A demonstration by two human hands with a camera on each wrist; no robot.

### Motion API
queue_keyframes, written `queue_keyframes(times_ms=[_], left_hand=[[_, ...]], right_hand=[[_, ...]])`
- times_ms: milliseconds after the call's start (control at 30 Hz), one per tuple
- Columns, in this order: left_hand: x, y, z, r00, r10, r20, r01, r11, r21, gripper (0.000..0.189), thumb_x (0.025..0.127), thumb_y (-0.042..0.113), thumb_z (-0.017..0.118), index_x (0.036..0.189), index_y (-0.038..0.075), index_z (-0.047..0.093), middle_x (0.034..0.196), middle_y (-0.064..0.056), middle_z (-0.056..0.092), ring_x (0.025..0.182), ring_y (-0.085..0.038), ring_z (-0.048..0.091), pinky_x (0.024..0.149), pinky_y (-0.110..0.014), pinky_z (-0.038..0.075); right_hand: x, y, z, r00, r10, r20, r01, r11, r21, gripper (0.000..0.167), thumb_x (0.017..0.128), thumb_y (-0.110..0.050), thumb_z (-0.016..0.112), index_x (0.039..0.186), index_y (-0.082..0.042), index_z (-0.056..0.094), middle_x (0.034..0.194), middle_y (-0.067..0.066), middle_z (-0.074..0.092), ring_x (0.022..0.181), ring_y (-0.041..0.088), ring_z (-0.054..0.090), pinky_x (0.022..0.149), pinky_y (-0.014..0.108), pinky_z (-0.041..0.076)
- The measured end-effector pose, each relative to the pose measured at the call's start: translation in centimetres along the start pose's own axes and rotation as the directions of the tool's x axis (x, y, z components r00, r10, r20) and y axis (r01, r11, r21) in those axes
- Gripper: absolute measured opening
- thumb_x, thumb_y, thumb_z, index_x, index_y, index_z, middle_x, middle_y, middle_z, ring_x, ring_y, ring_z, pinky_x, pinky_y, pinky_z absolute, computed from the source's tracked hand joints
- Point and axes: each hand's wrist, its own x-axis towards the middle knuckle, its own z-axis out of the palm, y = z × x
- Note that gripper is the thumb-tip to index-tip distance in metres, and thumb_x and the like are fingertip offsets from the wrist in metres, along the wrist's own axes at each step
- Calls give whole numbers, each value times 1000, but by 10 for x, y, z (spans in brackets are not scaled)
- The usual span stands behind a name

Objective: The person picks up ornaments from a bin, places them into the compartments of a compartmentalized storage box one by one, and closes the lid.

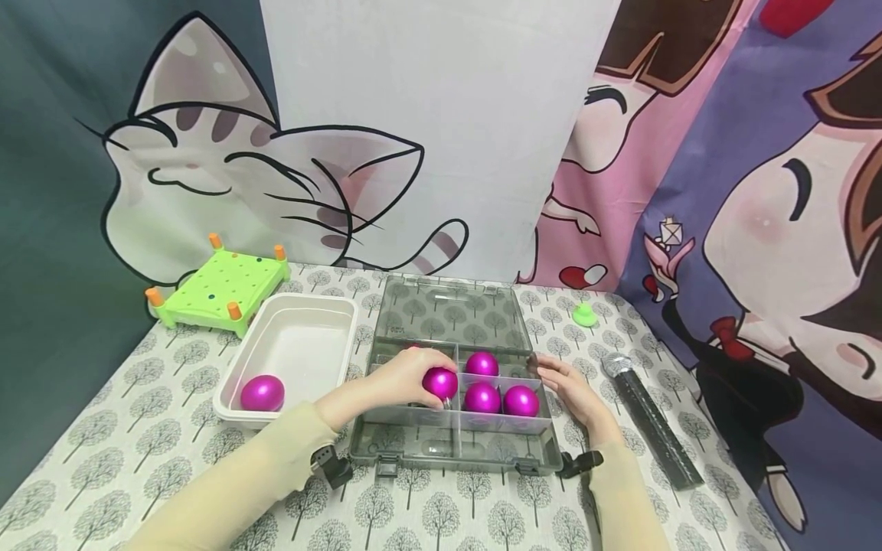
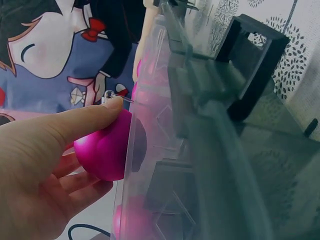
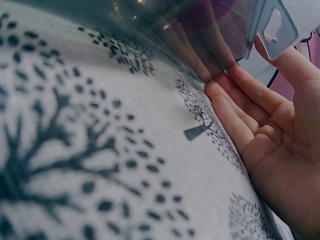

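My left hand (image 1: 415, 376) grips a shiny magenta bauble (image 1: 439, 384) between thumb and fingers, over the middle of a grey see-through divided box (image 1: 406, 444). In the left wrist view, a clear cap with a loop (image 2: 111, 96) shows by the thumb tip. Right of the held bauble, three more baubles (image 1: 481, 399) sit in the box's compartments. Part of another shows behind my left hand. My right hand (image 1: 566, 385) rests its extended fingers (image 3: 260, 92) against the box's right side.
The box's hinged lid (image 1: 451, 310) lies back, away from me. Left stands a white basin (image 1: 230, 383) holding one magenta bauble (image 1: 262, 393). Behind it is a green pegged stand (image 1: 220, 283). A small green knob-like piece (image 1: 584, 314) and a black microphone (image 1: 651, 421) lie right.
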Motion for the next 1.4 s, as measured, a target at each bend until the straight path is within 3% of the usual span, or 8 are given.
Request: queue_keyframes(times_ms=[1067,1400], left_hand=[[-4,2,8,999,-50,15,50,998,43,60,69,21,87,124,10,66,125,-5,67,116,-28,61,98,-45,52],[-6,2,8,997,-67,29,65,996,63,63,71,23,85,128,10,62,133,-6,63,126,-26,55,110,-44,43]], right_hand=[[0,-2,1,1000,6,-17,-6,1000,1,53,100,-10,48,141,19,30,111,-17,67,107,-2,62,96,11,45],[-1,-1,2,1000,4,-13,-4,1000,6,52,100,-8,47,142,18,29,111,-17,67,106,-2,62,95,11,46]])
